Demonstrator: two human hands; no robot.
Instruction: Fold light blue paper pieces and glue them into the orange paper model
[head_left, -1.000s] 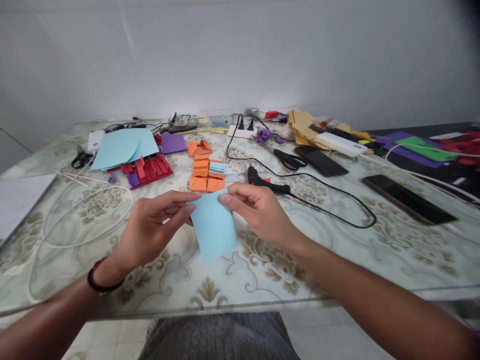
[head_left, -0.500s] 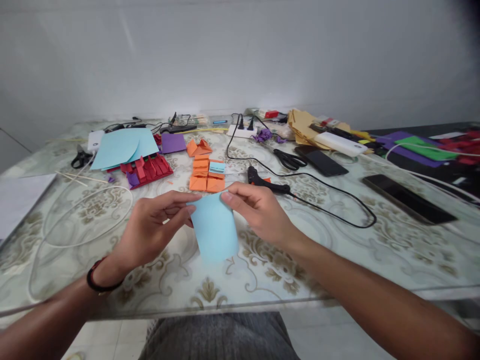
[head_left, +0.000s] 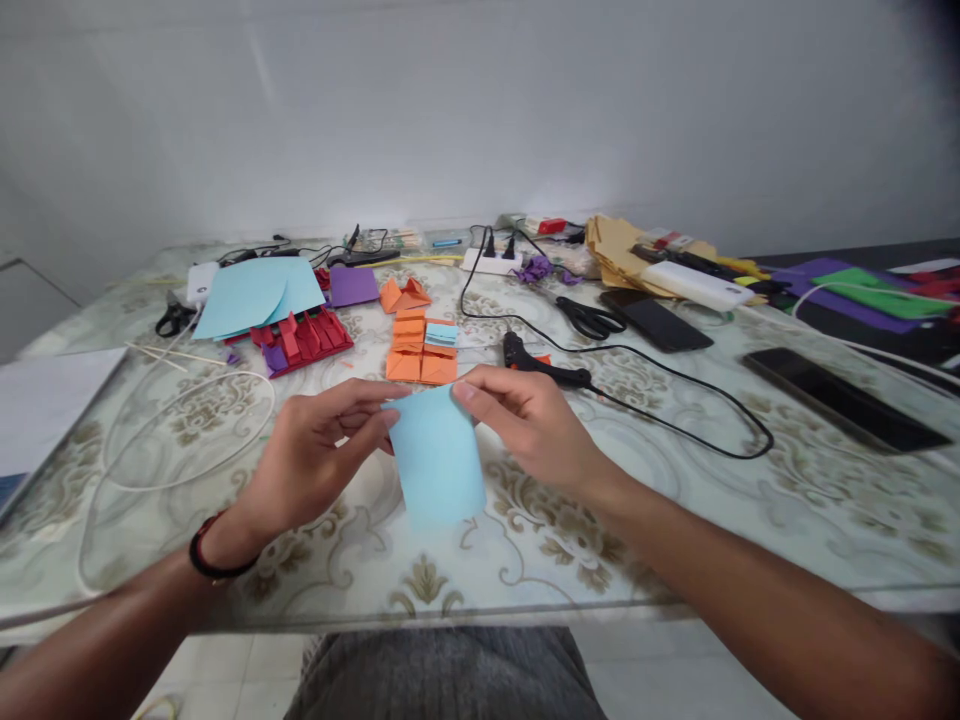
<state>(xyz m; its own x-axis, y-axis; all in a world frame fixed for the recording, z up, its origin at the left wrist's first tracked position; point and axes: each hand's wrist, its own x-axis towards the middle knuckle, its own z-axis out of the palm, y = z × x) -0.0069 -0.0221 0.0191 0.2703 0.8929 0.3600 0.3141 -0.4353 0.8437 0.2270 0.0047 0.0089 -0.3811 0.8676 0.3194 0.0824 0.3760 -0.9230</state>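
A light blue paper sheet [head_left: 439,465] hangs between my two hands above the table, its lower end curving slightly. My left hand [head_left: 322,450] pinches its upper left corner between thumb and fingers. At the upper right corner, my right hand [head_left: 525,420] grips the sheet the same way. Just beyond it lie folded orange paper pieces [head_left: 409,365], with a small folded light blue piece [head_left: 441,334] on top of them. Another folded orange piece [head_left: 405,295] sits farther back. A black glue gun [head_left: 544,365] rests close to my right hand.
Larger light blue sheets [head_left: 255,295] partly cover folded red paper pieces [head_left: 307,340] at left. Black scissors [head_left: 589,318], two phones [head_left: 656,320] and tan paper [head_left: 611,250] lie right. A power strip [head_left: 491,262] stands behind. White cable [head_left: 112,470] loops leftward; black cable [head_left: 697,375] curves rightward.
The whole view has shifted a little, so the table items appear slightly farther right. Both hands keep the blue sheet in nearly the same pose.
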